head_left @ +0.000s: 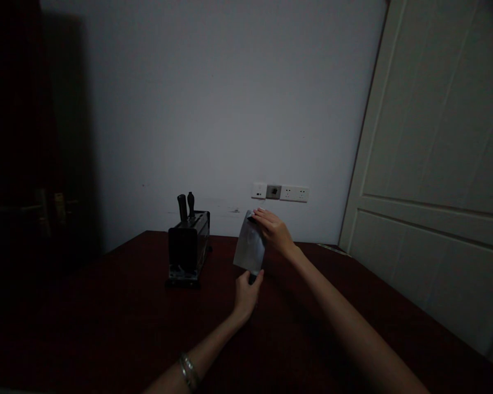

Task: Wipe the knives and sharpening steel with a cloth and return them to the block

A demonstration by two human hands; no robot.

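A cleaver (pixel 249 246) with a broad grey blade is held up over the dark table, its blade pointing away from me and slightly tilted. My left hand (pixel 246 295) is closed round its black handle, most of which the fingers hide. At the blade's far right corner, my right hand (pixel 274 230) has its fingers bent together over the edge, touching the metal. A small dark patch shows under those fingertips; I cannot tell whether it is an object or a shadow. Left of the cleaver stands a black knife block (pixel 183 251) with two dark-handled tools upright in it.
The dark reddish table (pixel 148 328) reaches to a pale wall (pixel 213 109). Sockets and a switch (pixel 273 191) sit low on that wall. A light panelled door (pixel 431 164) borders the right side, and a dark door with a handle (pixel 28 208) is at the left.
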